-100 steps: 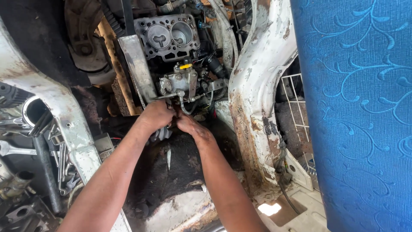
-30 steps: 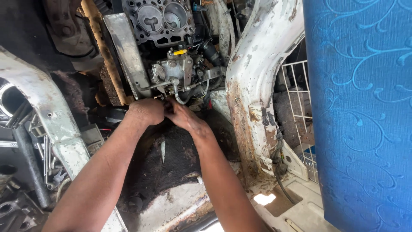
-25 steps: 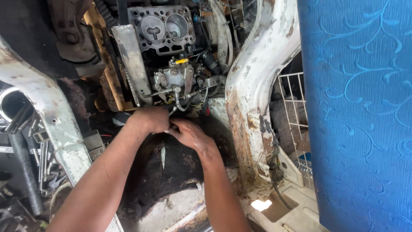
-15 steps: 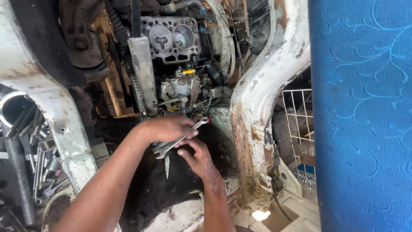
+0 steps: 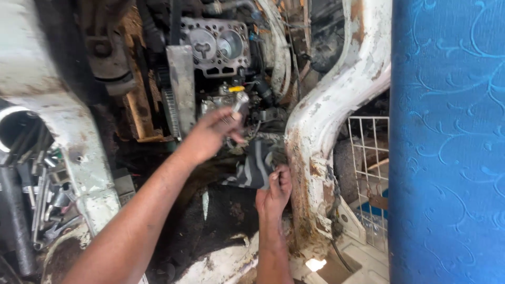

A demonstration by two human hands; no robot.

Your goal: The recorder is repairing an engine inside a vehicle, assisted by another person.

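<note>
Left hand [image 5: 210, 138] closed around a wrench [image 5: 238, 108] near the engine block [image 5: 214, 46], right hand [image 5: 274, 190] gripping a striped rag [image 5: 255, 165] beside the rusty white frame [image 5: 321, 126]

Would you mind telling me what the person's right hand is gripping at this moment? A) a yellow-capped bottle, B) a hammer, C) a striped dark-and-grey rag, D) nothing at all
C: the right hand pinches the lower edge of a striped rag beside the rusty white body pillar, while the left hand holds a metal tool up near the engine.
</note>
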